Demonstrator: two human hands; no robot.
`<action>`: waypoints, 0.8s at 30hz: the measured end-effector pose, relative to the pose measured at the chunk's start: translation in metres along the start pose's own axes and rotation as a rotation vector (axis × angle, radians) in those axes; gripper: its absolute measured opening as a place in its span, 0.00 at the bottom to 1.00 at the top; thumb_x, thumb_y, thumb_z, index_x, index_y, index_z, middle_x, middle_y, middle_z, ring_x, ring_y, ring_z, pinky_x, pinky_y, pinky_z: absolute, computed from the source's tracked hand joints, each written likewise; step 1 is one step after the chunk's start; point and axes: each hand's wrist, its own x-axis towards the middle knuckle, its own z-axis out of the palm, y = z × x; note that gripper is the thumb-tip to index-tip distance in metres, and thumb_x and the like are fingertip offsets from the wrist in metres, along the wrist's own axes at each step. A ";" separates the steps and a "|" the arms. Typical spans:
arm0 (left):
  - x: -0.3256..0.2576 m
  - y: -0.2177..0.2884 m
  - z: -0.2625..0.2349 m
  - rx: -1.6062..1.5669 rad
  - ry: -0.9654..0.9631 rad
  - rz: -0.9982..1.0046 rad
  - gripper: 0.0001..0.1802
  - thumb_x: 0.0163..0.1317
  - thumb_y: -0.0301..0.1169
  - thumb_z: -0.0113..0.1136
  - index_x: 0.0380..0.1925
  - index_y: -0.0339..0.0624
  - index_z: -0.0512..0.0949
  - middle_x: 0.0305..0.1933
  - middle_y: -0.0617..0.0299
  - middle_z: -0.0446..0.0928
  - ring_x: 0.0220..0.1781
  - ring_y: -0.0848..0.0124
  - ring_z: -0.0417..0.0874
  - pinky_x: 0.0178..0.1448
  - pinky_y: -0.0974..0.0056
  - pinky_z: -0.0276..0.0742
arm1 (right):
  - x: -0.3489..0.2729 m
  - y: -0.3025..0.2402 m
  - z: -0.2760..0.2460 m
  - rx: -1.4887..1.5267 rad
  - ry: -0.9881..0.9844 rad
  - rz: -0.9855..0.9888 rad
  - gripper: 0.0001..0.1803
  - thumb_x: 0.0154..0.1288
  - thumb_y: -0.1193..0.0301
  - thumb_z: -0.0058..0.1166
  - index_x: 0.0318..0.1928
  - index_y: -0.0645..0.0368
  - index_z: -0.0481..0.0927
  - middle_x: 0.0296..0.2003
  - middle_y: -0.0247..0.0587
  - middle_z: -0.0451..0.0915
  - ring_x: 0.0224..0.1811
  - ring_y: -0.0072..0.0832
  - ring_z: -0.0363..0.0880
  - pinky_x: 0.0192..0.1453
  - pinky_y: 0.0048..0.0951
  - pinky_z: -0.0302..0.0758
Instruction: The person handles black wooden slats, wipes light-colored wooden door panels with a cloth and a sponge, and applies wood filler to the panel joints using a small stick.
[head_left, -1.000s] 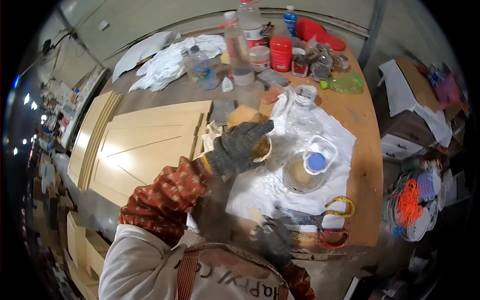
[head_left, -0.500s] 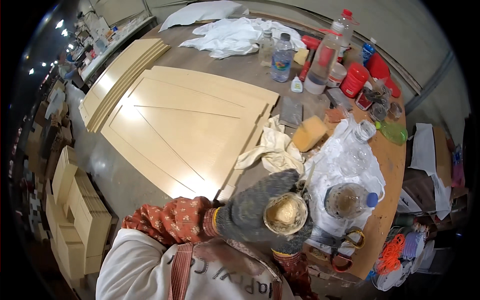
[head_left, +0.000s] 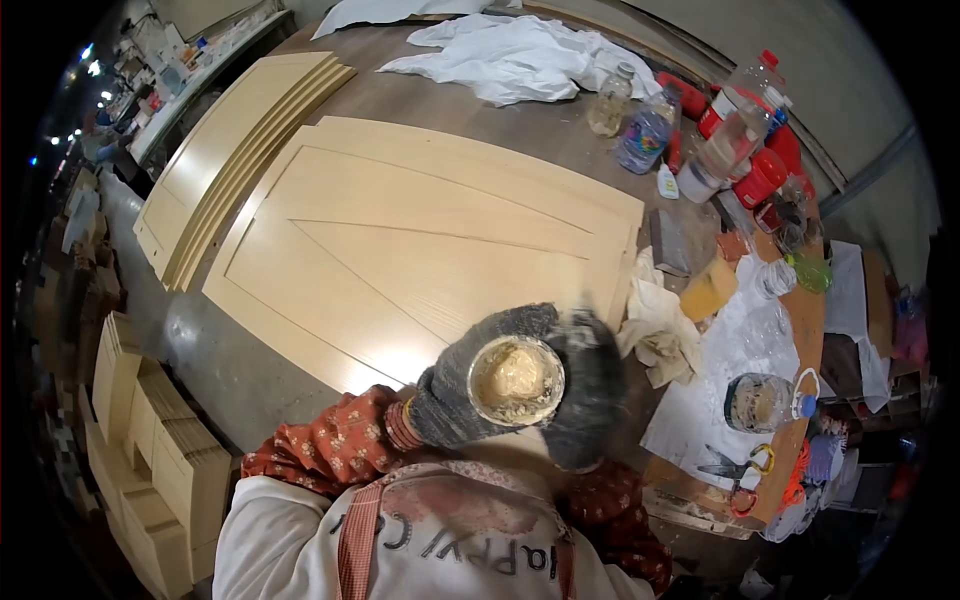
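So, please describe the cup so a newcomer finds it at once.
Find the large cream panel on the table. By its near edge, the left hand, in a dark glove, holds the cup. Round and open, with pale paste inside, it contrasts with that dark glove.

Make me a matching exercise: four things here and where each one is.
1. Round cup of cream paste
2. Red-and-yellow-handled scissors
3. Yellow sponge block
4. Large cream grooved panel

A. Just right of the stacked cream panels
B. Closest to the clear, blue-capped plastic bottle
C. Held in the dark-grey-gloved left hand
D. Between the crumpled cream rag and spread white sheet

Pairs: 1-C, 2-B, 3-D, 4-A
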 end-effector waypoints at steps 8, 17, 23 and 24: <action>0.004 -0.003 -0.069 0.479 0.013 0.126 0.44 0.38 0.33 0.78 0.57 0.35 0.64 0.53 0.50 0.74 0.51 0.63 0.78 0.54 0.61 0.74 | -0.036 -0.066 0.043 -0.911 0.025 -0.265 0.12 0.66 0.71 0.43 0.43 0.64 0.77 0.37 0.43 0.80 0.29 0.34 0.76 0.40 0.37 0.72; 0.027 -0.006 -0.080 0.541 -0.182 0.077 0.27 0.55 0.35 0.64 0.53 0.35 0.68 0.52 0.51 0.74 0.52 0.62 0.76 0.58 0.62 0.70 | -0.003 -0.044 0.094 -2.212 -0.678 -0.716 0.16 0.53 0.68 0.47 0.43 0.59 0.75 0.22 0.38 0.70 0.26 0.34 0.69 0.37 0.40 0.65; 0.021 -0.053 -0.103 0.357 -0.194 0.046 0.27 0.59 0.31 0.60 0.57 0.36 0.65 0.54 0.50 0.72 0.54 0.62 0.75 0.59 0.61 0.71 | 0.017 -0.039 0.115 -2.102 -0.671 -0.464 0.10 0.52 0.65 0.49 0.34 0.55 0.75 0.22 0.36 0.73 0.25 0.34 0.71 0.37 0.39 0.66; 0.018 -0.055 -0.107 0.347 -0.184 0.052 0.27 0.59 0.31 0.60 0.57 0.36 0.65 0.54 0.50 0.72 0.54 0.62 0.75 0.59 0.61 0.71 | 0.019 -0.036 0.117 -2.115 -0.680 -0.462 0.10 0.52 0.65 0.49 0.34 0.55 0.75 0.22 0.36 0.73 0.25 0.34 0.71 0.37 0.39 0.66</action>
